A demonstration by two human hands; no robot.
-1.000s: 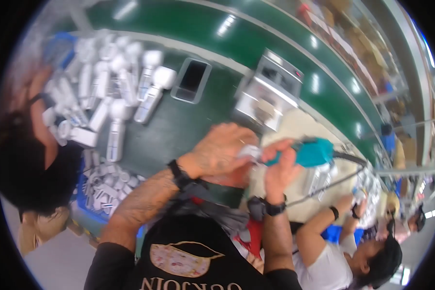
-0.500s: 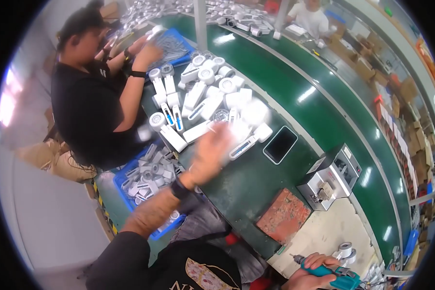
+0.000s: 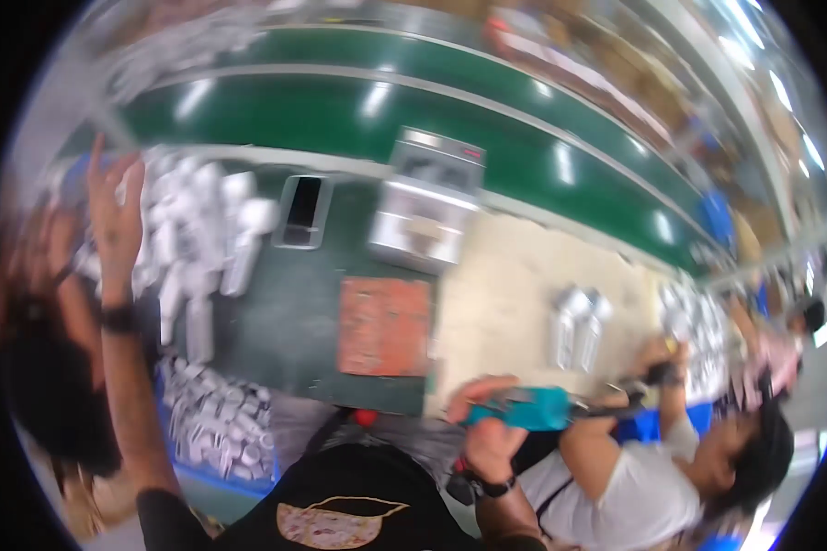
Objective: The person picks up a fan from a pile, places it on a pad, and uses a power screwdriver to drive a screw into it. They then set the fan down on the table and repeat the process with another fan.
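At the far left, my left hand (image 3: 117, 216) is raised over the left edge of a heap of white plastic parts (image 3: 188, 220). Its fingers are spread and nothing shows in them; whether it touches the heap I cannot tell. My right hand (image 3: 492, 445) is wrapped round a teal electric screwdriver (image 3: 535, 409) in front of the bench's near edge. Motion blur smears the whole view.
A phone (image 3: 304, 213) lies on the green bench beside a grey-white machine (image 3: 427, 197) and a red slab (image 3: 384, 326). White parts (image 3: 579, 329) lie on the pale board. A blue crate of parts (image 3: 216, 422) sits low left. Co-workers are on both sides.
My view has swung to the right, bringing the co-worker in white into sight. My left hand was low over the white parts and is now raised with fingers spread. The screwdriver stays in my right hand.
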